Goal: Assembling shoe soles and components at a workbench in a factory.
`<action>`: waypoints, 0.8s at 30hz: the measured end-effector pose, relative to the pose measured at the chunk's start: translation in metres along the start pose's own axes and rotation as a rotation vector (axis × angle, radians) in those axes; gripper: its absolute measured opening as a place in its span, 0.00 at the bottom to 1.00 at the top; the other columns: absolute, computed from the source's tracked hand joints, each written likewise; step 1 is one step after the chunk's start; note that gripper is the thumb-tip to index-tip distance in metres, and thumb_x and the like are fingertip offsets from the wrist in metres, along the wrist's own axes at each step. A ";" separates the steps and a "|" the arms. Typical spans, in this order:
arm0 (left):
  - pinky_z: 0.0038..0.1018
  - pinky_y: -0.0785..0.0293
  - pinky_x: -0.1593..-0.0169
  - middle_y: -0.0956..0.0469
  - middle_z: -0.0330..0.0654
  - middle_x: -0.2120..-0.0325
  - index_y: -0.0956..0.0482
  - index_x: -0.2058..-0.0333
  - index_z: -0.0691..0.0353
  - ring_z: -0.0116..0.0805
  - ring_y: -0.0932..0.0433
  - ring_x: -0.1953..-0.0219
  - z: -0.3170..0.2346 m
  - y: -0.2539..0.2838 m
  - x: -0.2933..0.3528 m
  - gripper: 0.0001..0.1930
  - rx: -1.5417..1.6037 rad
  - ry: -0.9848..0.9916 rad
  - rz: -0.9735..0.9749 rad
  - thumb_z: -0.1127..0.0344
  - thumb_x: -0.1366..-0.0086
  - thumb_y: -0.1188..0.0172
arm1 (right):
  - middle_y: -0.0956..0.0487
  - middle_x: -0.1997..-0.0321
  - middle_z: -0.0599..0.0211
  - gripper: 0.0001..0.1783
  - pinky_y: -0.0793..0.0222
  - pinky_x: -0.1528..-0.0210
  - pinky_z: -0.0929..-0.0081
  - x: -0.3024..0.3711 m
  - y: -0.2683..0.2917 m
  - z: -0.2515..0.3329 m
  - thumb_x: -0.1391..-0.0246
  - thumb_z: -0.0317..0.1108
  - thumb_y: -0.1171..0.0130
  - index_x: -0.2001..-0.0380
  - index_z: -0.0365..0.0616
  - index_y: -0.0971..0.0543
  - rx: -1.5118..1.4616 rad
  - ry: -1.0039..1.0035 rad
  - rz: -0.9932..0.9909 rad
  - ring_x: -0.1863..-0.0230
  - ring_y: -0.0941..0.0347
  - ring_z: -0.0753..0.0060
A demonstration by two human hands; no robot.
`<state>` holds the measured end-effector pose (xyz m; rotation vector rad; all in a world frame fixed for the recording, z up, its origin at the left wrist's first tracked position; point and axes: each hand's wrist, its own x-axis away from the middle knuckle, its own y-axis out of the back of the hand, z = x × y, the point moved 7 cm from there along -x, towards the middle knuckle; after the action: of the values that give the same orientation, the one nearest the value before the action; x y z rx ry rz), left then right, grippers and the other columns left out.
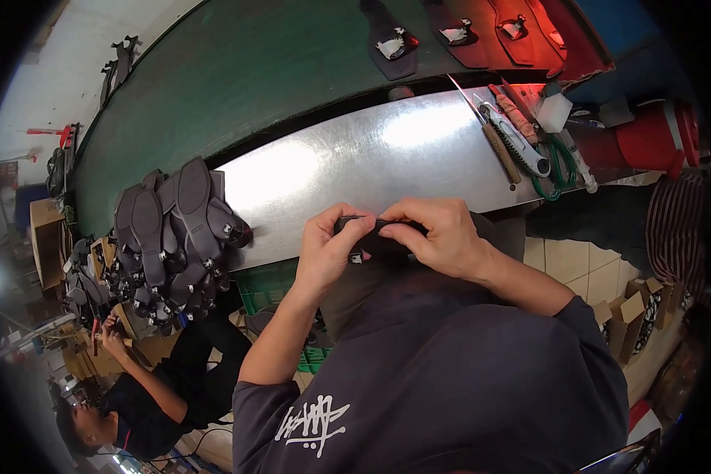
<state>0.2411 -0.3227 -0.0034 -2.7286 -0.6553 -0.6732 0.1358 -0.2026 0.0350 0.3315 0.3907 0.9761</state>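
My left hand (329,246) pinches one end of a dark sandal piece (381,240) between thumb and fingers. From the other side my right hand (437,237) grips the same piece, its thumb and forefinger pressed close to the left hand's. The piece is held in front of my body, just off the near edge of the metal worktop (355,162). A small pale spot shows under my left fingers. Most of the piece is hidden by my fingers and blends with my dark shirt.
Grey soles (193,193) are heaped at the worktop's left end. At its right end lie a utility knife (520,146), a wooden-handled awl (498,150) and green-handled scissors (562,170). Beyond runs a green belt (237,79) carrying several dark soles (393,47). A co-worker (134,403) is at lower left.
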 end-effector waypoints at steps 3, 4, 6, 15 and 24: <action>0.19 0.27 0.73 0.22 0.36 0.73 0.22 0.68 0.66 0.21 0.26 0.74 -0.002 -0.003 0.000 0.06 -0.035 -0.046 -0.011 0.68 0.38 0.42 | 0.21 0.75 0.66 0.07 0.32 0.71 0.81 -0.002 -0.001 -0.011 0.51 0.28 0.36 0.68 0.38 0.21 -0.244 -0.288 0.121 0.75 0.26 0.79; 0.19 0.27 0.73 0.22 0.36 0.73 0.22 0.68 0.66 0.21 0.26 0.74 -0.001 -0.004 0.000 0.06 -0.037 -0.048 0.006 0.68 0.38 0.42 | 0.21 0.75 0.66 0.07 0.32 0.71 0.81 -0.003 -0.002 -0.015 0.51 0.28 0.36 0.68 0.38 0.21 -0.235 -0.293 0.107 0.75 0.26 0.79; 0.19 0.29 0.74 0.23 0.36 0.74 0.23 0.68 0.67 0.23 0.26 0.74 0.000 0.001 0.001 0.06 -0.119 -0.080 -0.016 0.69 0.38 0.43 | 0.22 0.75 0.69 0.06 0.34 0.69 0.82 -0.004 -0.014 -0.023 0.50 0.28 0.37 0.69 0.38 0.21 -0.454 -0.296 0.209 0.73 0.30 0.83; 0.31 0.21 0.62 0.23 0.40 0.55 0.28 0.49 0.59 0.35 0.22 0.55 0.027 0.099 0.038 0.18 0.506 -0.149 -0.423 0.59 0.34 0.45 | 0.22 0.66 0.59 0.09 0.30 0.58 0.62 -0.012 0.119 -0.040 0.50 0.30 0.41 0.64 0.41 0.21 0.490 -0.012 -0.379 0.63 0.26 0.55; 0.29 0.20 0.56 0.29 0.49 0.46 0.38 0.40 0.63 0.44 0.26 0.47 0.049 0.072 0.037 0.23 0.781 -0.112 -0.330 0.62 0.31 0.50 | 0.29 0.53 0.56 0.27 0.35 0.50 0.60 0.000 0.093 -0.057 0.57 0.24 0.38 0.49 0.43 0.28 0.716 -0.024 -0.295 0.54 0.33 0.51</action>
<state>0.3230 -0.3546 -0.0371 -1.9569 -1.1254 -0.2376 0.0415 -0.1491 0.0256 0.9041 0.7425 0.5144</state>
